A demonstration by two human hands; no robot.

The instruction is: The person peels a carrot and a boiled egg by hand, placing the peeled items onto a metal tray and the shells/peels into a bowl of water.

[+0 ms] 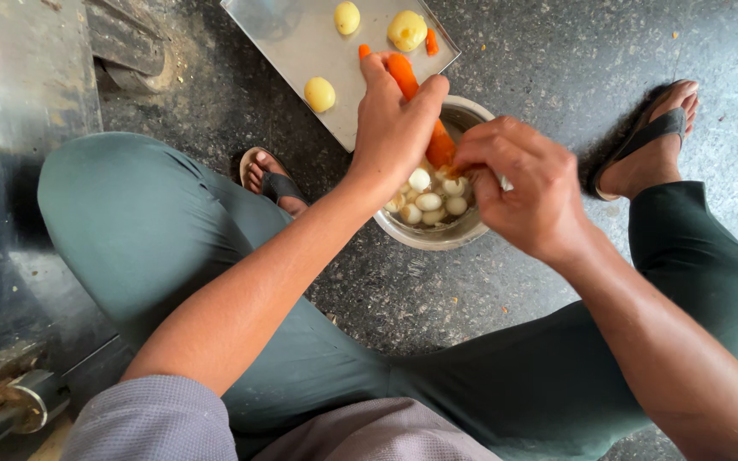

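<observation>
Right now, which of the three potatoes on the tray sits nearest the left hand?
The lower-left potato, alone near the tray edge, closest to the left hand. The other two lie at the far end.

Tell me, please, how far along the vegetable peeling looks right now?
Done: three peeled potatoes lie on the steel tray. In hand: the left hand holds a carrot over the bowl while the right hand works its lower end. Left: finishing that carrot.

We see no packages, labels, signs or screens anywhere here.
</observation>
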